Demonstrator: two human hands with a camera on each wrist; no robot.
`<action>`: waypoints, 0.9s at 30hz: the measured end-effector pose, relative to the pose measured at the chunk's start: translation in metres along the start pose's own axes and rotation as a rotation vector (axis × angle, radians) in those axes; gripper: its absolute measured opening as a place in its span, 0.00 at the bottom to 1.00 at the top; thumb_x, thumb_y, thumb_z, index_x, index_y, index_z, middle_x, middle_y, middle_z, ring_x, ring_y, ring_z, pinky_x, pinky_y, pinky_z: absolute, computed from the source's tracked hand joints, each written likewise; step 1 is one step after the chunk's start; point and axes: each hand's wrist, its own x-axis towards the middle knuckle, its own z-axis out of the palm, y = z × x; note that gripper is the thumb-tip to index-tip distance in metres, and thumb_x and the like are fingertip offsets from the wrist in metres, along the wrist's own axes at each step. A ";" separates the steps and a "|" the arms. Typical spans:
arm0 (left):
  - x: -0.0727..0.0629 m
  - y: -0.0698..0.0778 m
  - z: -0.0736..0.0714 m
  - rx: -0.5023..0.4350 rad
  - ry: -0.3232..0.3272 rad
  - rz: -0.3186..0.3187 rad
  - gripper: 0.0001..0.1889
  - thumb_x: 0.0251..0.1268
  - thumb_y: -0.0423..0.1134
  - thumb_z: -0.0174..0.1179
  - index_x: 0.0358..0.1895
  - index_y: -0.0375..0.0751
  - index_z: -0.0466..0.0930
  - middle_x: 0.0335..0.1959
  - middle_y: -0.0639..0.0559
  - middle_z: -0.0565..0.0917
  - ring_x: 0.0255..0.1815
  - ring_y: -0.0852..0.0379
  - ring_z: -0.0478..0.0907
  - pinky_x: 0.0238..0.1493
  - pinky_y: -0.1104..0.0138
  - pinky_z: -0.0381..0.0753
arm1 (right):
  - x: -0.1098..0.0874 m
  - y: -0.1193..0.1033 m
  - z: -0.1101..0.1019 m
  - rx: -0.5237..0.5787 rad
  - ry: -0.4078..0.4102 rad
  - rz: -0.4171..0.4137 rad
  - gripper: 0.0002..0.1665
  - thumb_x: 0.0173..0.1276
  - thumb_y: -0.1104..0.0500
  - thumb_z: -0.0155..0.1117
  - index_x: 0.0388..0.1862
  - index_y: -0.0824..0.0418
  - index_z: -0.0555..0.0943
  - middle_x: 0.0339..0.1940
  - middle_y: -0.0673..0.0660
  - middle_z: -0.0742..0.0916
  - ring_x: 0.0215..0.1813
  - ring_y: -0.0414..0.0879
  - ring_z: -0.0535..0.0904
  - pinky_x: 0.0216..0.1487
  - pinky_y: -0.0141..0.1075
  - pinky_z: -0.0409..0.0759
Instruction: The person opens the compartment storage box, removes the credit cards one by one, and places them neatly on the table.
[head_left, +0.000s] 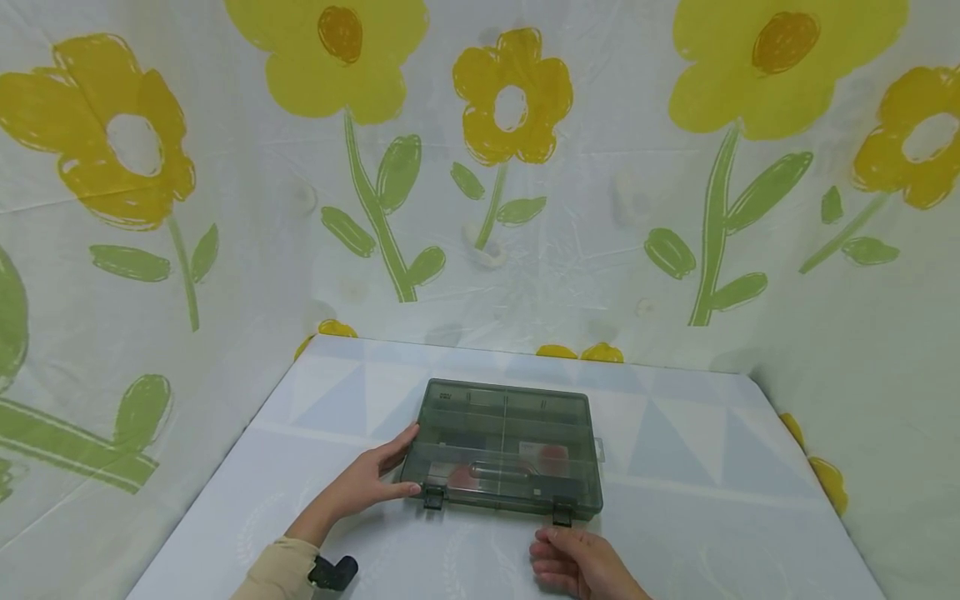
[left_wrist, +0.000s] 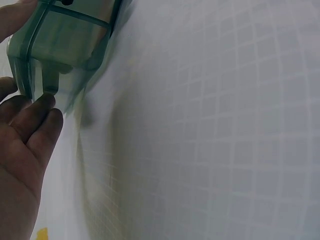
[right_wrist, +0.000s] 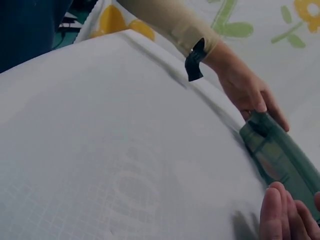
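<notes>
A dark green see-through plastic organizer box (head_left: 506,408) lies on the table, its lid down. Two dark latches, one left (head_left: 433,497) and one right (head_left: 562,512), project from its front edge. My left hand (head_left: 363,479) grips the box's left end, thumb at the front corner by the left latch and fingers along the side; the left wrist view shows its fingertips (left_wrist: 50,100) against the box wall. My right hand (head_left: 581,560) is just in front of the right latch, fingers loosely bent, fingertips right at the latch's lower end. Reddish items (head_left: 553,456) show through the lid.
The table (head_left: 712,533) has a pale cover with blue-grey triangles. Hanging cloth printed with yellow flowers (head_left: 512,108) encloses its back and sides. A black strap (head_left: 333,572) sits on the left wrist over a beige sleeve (head_left: 277,571).
</notes>
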 end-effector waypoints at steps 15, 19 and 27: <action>-0.001 -0.002 0.000 0.002 -0.001 0.004 0.51 0.65 0.50 0.71 0.83 0.44 0.48 0.83 0.42 0.49 0.79 0.37 0.57 0.75 0.48 0.65 | -0.020 -0.040 -0.019 -0.343 0.088 -0.302 0.30 0.78 0.49 0.61 0.64 0.73 0.77 0.46 0.60 0.88 0.49 0.56 0.86 0.49 0.44 0.90; -0.001 -0.001 0.000 -0.002 0.001 0.000 0.50 0.65 0.50 0.71 0.83 0.45 0.49 0.83 0.42 0.50 0.78 0.37 0.58 0.75 0.48 0.66 | -0.020 -0.049 -0.027 -0.416 0.215 -0.373 0.27 0.77 0.51 0.63 0.62 0.71 0.78 0.45 0.61 0.88 0.45 0.54 0.86 0.45 0.43 0.91; -0.001 0.000 -0.001 -0.021 0.017 -0.006 0.49 0.64 0.49 0.72 0.83 0.47 0.51 0.83 0.40 0.52 0.77 0.33 0.60 0.74 0.46 0.67 | -0.013 -0.051 -0.047 -0.653 0.431 -0.571 0.20 0.72 0.54 0.69 0.60 0.58 0.83 0.49 0.55 0.87 0.44 0.44 0.82 0.42 0.36 0.88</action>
